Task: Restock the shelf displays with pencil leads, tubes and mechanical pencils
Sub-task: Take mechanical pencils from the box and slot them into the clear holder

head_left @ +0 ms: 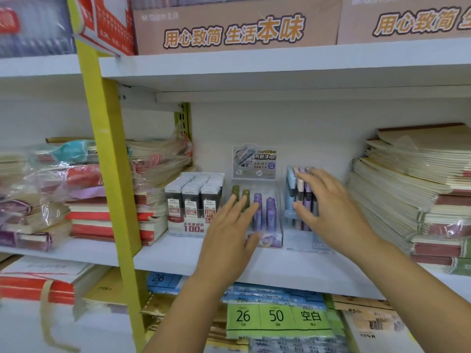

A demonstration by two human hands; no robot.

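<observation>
Three clear displays stand side by side on the white middle shelf [178, 253]. The left one holds dark pencil lead boxes [193, 197]. The middle display [270, 217] holds green and purple tubes under a printed card. The right display [300, 197] holds upright blue, pink and purple mechanical pencils. My left hand [229, 235] is spread with straight fingers against the front of the tube display, holding nothing. My right hand [328, 207] reaches over the mechanical pencils with fingers extended and thumb near their barrels; it hides part of them, and I see nothing held.
Stacks of notebooks [418, 189] crowd the shelf's right end. Plastic-wrapped notebooks [84, 200] fill the left, past a yellow upright post [112, 174]. Brown cartons [237, 26] sit on the shelf above. Paper packs [277, 317] lie on the shelf below.
</observation>
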